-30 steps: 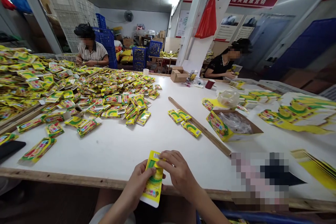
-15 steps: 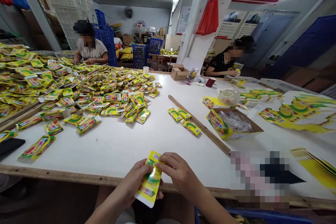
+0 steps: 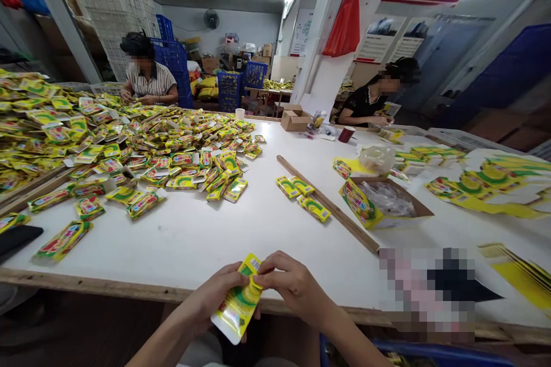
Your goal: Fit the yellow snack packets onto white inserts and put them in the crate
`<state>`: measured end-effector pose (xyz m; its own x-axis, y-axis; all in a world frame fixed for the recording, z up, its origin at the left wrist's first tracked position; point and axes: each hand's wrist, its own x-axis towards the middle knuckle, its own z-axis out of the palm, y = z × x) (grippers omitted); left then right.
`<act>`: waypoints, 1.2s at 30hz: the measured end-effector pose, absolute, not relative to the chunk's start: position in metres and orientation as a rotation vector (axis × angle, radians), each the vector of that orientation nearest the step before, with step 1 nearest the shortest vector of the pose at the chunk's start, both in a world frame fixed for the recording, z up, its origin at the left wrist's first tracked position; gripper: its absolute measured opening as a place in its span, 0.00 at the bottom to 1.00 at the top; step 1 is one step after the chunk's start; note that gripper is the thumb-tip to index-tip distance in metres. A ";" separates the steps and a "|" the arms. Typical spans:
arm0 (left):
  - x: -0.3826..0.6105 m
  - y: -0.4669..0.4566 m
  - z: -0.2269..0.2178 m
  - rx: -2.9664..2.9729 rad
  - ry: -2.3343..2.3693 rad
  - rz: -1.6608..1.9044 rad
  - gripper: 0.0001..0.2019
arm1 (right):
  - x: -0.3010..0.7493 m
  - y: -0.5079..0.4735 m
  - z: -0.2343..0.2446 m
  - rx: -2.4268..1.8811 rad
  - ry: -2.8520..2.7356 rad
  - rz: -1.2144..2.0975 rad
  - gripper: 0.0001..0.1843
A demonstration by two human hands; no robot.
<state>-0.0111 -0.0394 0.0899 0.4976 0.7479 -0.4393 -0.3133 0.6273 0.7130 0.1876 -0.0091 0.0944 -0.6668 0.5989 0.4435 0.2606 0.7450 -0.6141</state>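
A yellow and green packet (image 3: 238,305) is held over the near edge of the white table (image 3: 224,235), tilted with its lower end toward me. My left hand (image 3: 212,297) grips it from the left side and underneath. My right hand (image 3: 287,287) pinches its upper right edge with fingertips. Three similar packets (image 3: 302,198) lie beyond my hands in the middle of the table.
A large heap of yellow packets (image 3: 107,137) covers the table's left. A wooden stick (image 3: 327,204) lies diagonally, beside an open carton (image 3: 383,203) with clear bags. Flat yellow cards (image 3: 486,183) sit right. Two people (image 3: 148,77) (image 3: 370,104) sit at the far side.
The packet has tilted and dropped a little toward me and to the left; both hands stay on it, the right fingers shifting along its top edge.
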 end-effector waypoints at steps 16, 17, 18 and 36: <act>-0.019 -0.008 0.020 1.442 1.282 1.004 0.17 | 0.139 -0.020 0.000 -1.185 -1.292 1.141 0.20; -0.019 -0.008 0.016 1.442 1.241 1.001 0.15 | 0.139 -0.018 -0.001 -1.211 -1.330 1.124 0.19; -0.019 -0.009 0.012 1.435 1.204 0.987 0.15 | 0.140 -0.015 -0.002 -1.248 -1.376 1.092 0.18; -0.018 -0.020 0.008 1.452 1.107 0.962 0.24 | 0.149 -0.019 0.013 -1.206 -1.357 1.247 0.27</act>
